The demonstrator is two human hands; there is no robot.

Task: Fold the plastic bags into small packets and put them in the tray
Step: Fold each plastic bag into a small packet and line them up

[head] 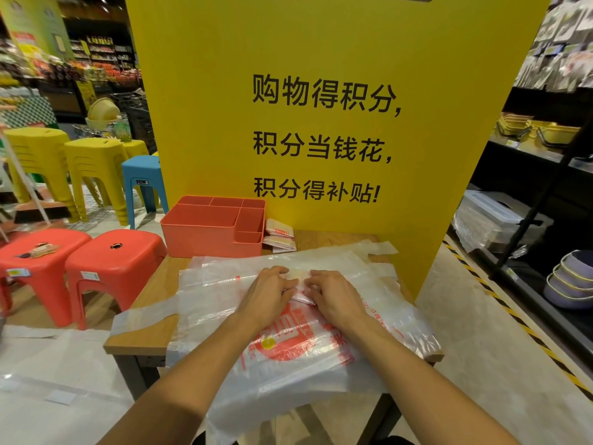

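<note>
a small half-folded packet (303, 293) lies in the middle of the counter (150, 300), on top of a pile of flat plastic bags (288, 351). the left hand (268, 292) and the right hand (335, 295) both pinch it with curled fingers, one at each side. the orange tray (199, 239) stands at the far left corner, with finished packets (280, 236) just beside it, before a yellow board (321, 43).

Yellow board (449, 139) w/ black txt: "购物得积分, 积分当钱花, 积分得补贴!"
</note>
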